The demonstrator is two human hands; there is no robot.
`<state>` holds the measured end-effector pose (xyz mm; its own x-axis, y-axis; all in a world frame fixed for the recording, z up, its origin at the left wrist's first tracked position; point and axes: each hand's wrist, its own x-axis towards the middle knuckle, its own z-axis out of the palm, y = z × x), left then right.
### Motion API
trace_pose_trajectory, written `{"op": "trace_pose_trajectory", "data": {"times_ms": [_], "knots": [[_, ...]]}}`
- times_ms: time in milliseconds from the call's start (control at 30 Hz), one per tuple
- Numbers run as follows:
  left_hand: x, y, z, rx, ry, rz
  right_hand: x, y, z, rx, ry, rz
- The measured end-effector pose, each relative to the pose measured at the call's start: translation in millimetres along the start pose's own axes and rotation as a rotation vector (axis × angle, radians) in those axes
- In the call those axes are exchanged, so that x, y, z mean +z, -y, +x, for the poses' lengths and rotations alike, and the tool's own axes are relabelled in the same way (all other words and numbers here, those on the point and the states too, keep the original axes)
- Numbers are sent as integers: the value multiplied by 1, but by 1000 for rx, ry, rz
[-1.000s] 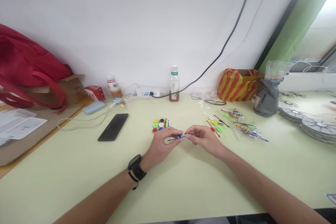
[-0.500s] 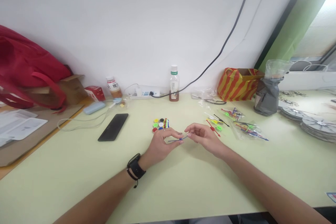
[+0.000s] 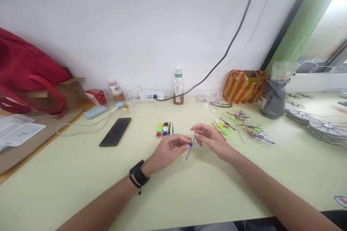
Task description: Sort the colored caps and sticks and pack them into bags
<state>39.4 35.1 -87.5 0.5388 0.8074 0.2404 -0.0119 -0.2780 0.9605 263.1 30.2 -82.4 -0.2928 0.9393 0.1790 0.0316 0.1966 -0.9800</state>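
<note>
Above the middle of the table, a thin blue plastic arrow is held between my two hands, its point slanting down toward me. My left hand pinches the small blue hub at its middle between thumb and fingers. The thumb and index finger of my right hand are closed at the arrow's upper end. Just beyond my left hand lie several coloured round discs in rows, beside a row of coloured arrows. Past my right hand are loose arrows and discs, among them a green disc.
Clear bags of coloured parts lie to the right, before a grey bag and stacked grey discs. A black phone is on the left. A drink bottle stands by the wall near a power strip with a black cable.
The blue arrow has turned from lying nearly level across my hands to a steep slant, its point now toward me. Both hands stay close together, and the view has shifted slightly.
</note>
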Motion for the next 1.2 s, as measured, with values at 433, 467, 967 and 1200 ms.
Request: {"op": "trace_pose_trajectory", "data": {"times_ms": [433,467,967,1200], "knots": [[-9,9,7,-101,-125,-145,2,-1,-6,-216,-111,-291],[-9,9,7,-97,-129,-156,2,0,-7,-175,-31,-279],[-6,7,6,-105,-102,-124,9,-5,-3,7,170,-70],[-4,6,4,-112,-93,-111,12,-4,-1,24,118,-38]]}}
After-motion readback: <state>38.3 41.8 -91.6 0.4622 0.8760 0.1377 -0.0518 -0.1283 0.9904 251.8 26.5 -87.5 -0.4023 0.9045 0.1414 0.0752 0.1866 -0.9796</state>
